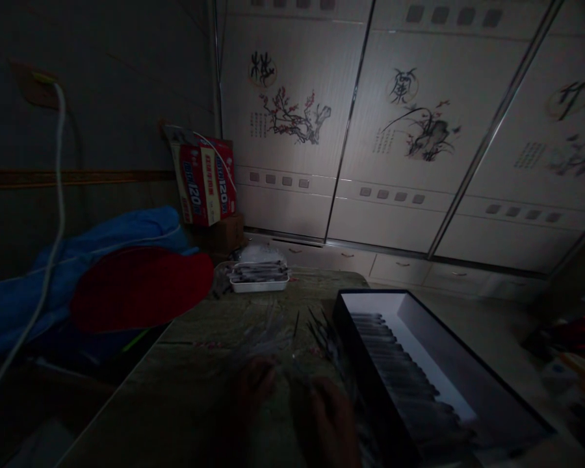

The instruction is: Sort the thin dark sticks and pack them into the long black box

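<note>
The scene is dim. My left hand [257,387] is low over the table, its fingers curled together; whatever lies in them is too dark to make out. To its right, my right hand [334,419] pinches a slim pen-like item [299,367] that points away from me. Just beyond my left hand lies a loose pile of clear plastic sleeves [268,338]. Several thin dark sticks [322,331] are scattered ahead of my right hand, beside a long black-rimmed box [487,383]. Inside that box, slim dark packets [400,364] lie in a row.
A white tray [260,286] full of slim items stands at the wooden table's [190,364] far end. On the left are a red cushion-like thing [143,289], blue fabric [112,237] and a hanging white cable [58,195]. Red cartons [207,182] stand by the sliding wardrobe doors [292,117].
</note>
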`<state>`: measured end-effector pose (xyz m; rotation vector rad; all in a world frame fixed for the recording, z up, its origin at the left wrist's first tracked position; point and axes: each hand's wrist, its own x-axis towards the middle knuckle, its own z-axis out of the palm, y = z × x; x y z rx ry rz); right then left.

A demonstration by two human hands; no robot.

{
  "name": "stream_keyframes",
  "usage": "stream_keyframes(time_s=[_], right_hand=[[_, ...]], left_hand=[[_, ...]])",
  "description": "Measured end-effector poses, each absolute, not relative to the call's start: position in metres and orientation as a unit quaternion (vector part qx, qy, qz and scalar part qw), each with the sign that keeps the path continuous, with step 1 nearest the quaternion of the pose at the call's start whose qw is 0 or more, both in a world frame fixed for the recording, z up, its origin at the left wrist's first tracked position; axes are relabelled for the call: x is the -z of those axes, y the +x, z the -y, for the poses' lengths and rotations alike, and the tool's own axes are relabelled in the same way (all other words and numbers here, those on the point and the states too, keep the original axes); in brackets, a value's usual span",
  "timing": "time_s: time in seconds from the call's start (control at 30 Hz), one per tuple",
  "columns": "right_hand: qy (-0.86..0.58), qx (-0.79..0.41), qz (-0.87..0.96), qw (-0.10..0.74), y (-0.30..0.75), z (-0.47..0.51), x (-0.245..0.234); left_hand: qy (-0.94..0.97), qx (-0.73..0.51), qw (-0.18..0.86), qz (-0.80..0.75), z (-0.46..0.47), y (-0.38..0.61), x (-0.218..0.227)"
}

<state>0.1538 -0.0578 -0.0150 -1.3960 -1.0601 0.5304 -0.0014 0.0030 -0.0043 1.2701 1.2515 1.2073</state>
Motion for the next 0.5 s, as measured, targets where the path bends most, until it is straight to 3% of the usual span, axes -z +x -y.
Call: stream_keyframes(time_s=[0.13,0.27,0.5], right_hand=[[-0.645,-0.142,0.534,0.528,0.135,0.067,0.028],[-0.668,-0.068,0.549,0.498,0.132,0.070,0.033],[-0.639,-0.105,0.609,0.458,0.140,0.065,0.028]], left_hand=[[0.446,-0.526,0.485,-0.537,-0.005,-0.016,-0.012],[0.441,-0.533,0.499,-0.522,-0.008,-0.018,-0.016],[0.452,-0.525,0.509,-0.510,-0.008,-0.016,-0.013]])
